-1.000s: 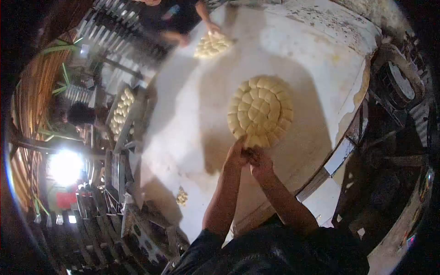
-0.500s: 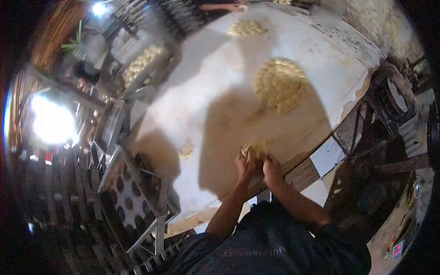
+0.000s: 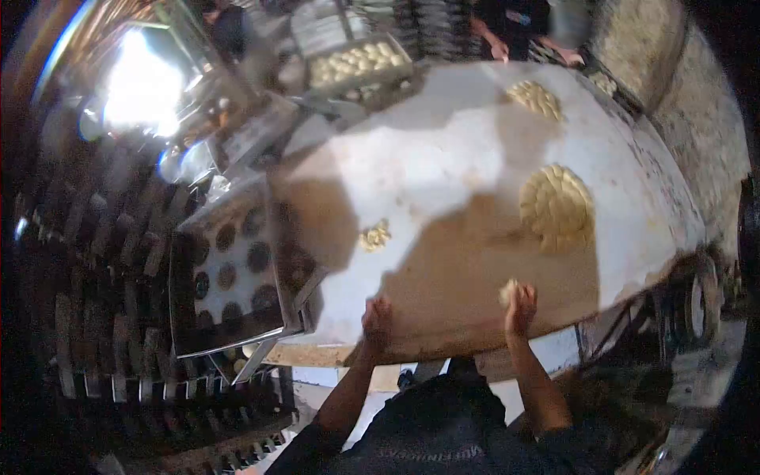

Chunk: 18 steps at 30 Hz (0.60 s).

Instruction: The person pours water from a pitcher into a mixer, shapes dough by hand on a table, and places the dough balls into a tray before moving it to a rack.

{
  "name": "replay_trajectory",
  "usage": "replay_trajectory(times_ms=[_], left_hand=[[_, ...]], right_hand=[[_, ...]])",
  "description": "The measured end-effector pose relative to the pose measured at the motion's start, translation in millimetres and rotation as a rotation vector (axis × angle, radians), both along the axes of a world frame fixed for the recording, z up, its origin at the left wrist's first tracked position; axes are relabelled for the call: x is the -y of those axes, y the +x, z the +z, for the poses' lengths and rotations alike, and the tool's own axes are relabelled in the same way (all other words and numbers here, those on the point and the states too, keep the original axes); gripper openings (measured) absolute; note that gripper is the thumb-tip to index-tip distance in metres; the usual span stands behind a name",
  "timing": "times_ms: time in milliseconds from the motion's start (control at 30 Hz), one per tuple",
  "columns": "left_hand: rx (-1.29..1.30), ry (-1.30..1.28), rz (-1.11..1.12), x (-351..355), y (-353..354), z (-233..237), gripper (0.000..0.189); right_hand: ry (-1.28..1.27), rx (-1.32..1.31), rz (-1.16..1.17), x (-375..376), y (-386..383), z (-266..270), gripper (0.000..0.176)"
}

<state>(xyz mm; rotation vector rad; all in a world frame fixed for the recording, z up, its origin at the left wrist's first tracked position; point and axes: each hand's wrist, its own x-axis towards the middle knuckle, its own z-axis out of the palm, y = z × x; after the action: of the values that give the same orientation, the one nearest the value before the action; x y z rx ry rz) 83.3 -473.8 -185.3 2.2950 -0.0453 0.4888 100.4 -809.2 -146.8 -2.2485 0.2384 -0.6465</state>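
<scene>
My right hand (image 3: pixel 521 309) is closed around a piece of pale dough (image 3: pixel 507 293), which shows at its left side above the table. Nearer the table's front edge, my left hand (image 3: pixel 378 323) is well apart from it; its fingers are blurred and I cannot see anything in them. Beyond my right hand lies a round cluster of yellowish dough pieces (image 3: pixel 556 206), pressed side by side. A little heap of small dough bits (image 3: pixel 375 236) sits beyond my left hand.
The pale table (image 3: pixel 459 150) carries another dough cluster (image 3: pixel 536 100) at its far end, near a co-worker's hands (image 3: pixel 568 56). A box of dough balls (image 3: pixel 356 66) stands at the far left. Left of me is a tray (image 3: pixel 237 305) with several dark round spots.
My hands were together on the dough and are now apart. The right one has moved right with a dough piece, the left one left. The view has turned, bringing more of the co-worker in.
</scene>
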Motion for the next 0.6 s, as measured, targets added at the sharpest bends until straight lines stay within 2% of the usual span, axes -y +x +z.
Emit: replay_trajectory(times_ms=[33, 67, 100, 133, 200, 233, 300, 333, 367, 400, 433, 467, 500, 533, 567, 600], left_hand=[[0.352, 0.636, -0.130, -15, -2, -31, 0.028], [0.110, 0.694, -0.380, -17, -3, 25, 0.034], [-0.135, 0.735, -0.622, -9, -2, 87, 0.040], [-0.119, 0.739, -0.582, -1, 14, 93, 0.040], [-0.106, 0.435, -0.160, 11, 44, 101, 0.049], [-0.106, 0.437, -0.137, 21, 64, 92, 0.049], [0.006, 0.277, 0.001, 54, 95, 63, 0.046], [-0.006, 0.276, 0.026, 71, 91, 58, 0.046], [-0.124, 0.243, -0.006, 89, 80, 51, 0.048], [-0.236, 0.210, -0.040, 101, 68, 47, 0.049], [-0.239, 0.210, -0.018, 101, 50, 44, 0.049], [-0.178, 0.279, -0.146, 92, 26, 40, 0.044], [-0.120, 0.349, -0.281, 78, 11, 42, 0.038], [-0.157, 0.566, -0.343, 59, 4, 45, 0.031], [-0.201, 0.781, -0.410, 43, 2, 46, 0.024], [-0.146, 1.046, -0.324, 30, 16, 35, 0.019]], right_hand=[[0.087, -0.134, 0.133, 20, -6, 0, 0.039], [0.165, -0.272, 0.271, 39, -11, -1, 0.040], [-0.200, -0.235, 0.388, 58, -12, -9, 0.039], [-0.568, -0.184, 0.485, 73, 1, -12, 0.039], [-0.553, -0.132, 0.484, 71, 45, 7, 0.040], [-0.528, -0.123, 0.466, 62, 59, 14, 0.041], [-0.317, 0.069, 0.508, 36, 93, -10, 0.031], [-0.262, -0.044, 0.561, 15, 86, -3, 0.033], [-0.212, -0.158, 0.615, -2, 76, 3, 0.034], [-0.307, -0.108, 0.663, -5, 56, -22, 0.033], [-0.399, -0.052, 0.704, -3, 35, -49, 0.032], [-0.397, -0.047, 0.724, 14, 30, -45, 0.032], [-0.377, -0.210, 0.922, 42, 23, -35, 0.033], [-0.353, -0.382, 1.117, 64, 24, -28, 0.033], [-0.346, -0.391, 1.130, 79, 38, -39, 0.033], [-0.527, -0.203, 0.927, 90, 64, -54, 0.032]])
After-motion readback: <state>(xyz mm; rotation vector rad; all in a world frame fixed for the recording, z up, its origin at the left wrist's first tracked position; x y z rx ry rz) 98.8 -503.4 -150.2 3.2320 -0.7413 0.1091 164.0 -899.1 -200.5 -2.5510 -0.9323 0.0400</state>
